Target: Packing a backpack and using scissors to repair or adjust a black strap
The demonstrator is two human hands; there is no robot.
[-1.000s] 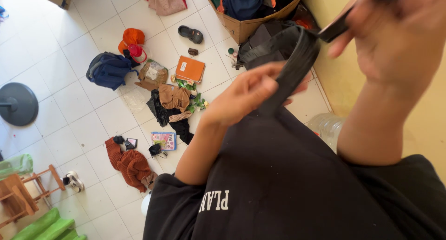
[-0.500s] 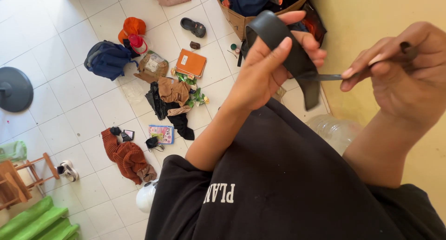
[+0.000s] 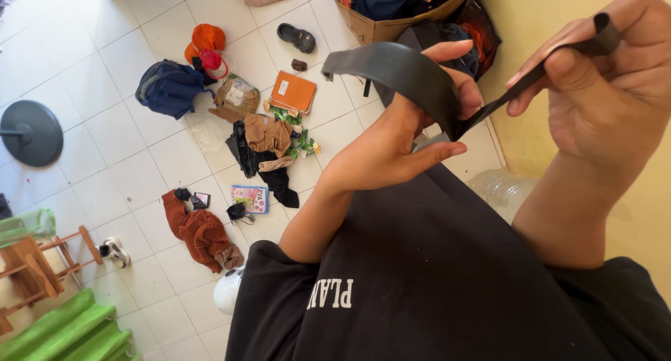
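A wide black strap [image 3: 405, 71] runs between both my hands, held up over my black shirt [image 3: 433, 277]. My left hand [image 3: 391, 144] grips the broad folded part, thumb below and fingers curled behind it. From there the strap narrows and runs taut up to the right, where my right hand [image 3: 608, 95] pinches its thin end between thumb and fingers. The loose broad end curves off to the left above my left hand.
The white tiled floor below is littered: a blue backpack [image 3: 168, 87], orange book [image 3: 293, 92], brown garment [image 3: 203, 232], sandal [image 3: 297, 37] and a cardboard box [image 3: 370, 27] of clothes. A grey round base [image 3: 31, 132] and wooden stool [image 3: 35, 263] stand left. A yellow wall [image 3: 531, 25] is on the right, a plastic bottle [image 3: 500, 190] at its foot.
The strap has been drawn out between my hands and now runs taut. My left hand has shifted its grip along the broad part, and my right hand has come fully into view.
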